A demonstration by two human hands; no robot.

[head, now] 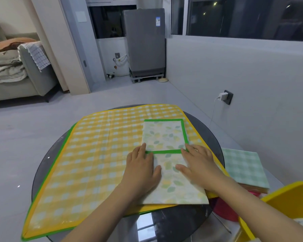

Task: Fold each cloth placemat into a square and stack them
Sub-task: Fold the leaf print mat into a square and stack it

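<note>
A leaf-print placemat [164, 135] with green trim lies folded on the right part of a spread yellow checked placemat [98, 154]. A green-edged mat [59, 154] peeks out under the yellow one along its left side. My left hand [142, 166] lies flat on the leaf mat's left side, fingertips at the green fold edge. My right hand [198, 163] presses flat on its right side, fingers straight. A folded green checked placemat [243, 166] tops a stack at the right.
The mats rest on a round dark glass table [164, 224]. A yellow tub [287, 198] and something red [224, 210] sit at the lower right. Grey floor, a wall socket with charger [226, 96], a sofa [24, 72] and an appliance [145, 42] lie beyond.
</note>
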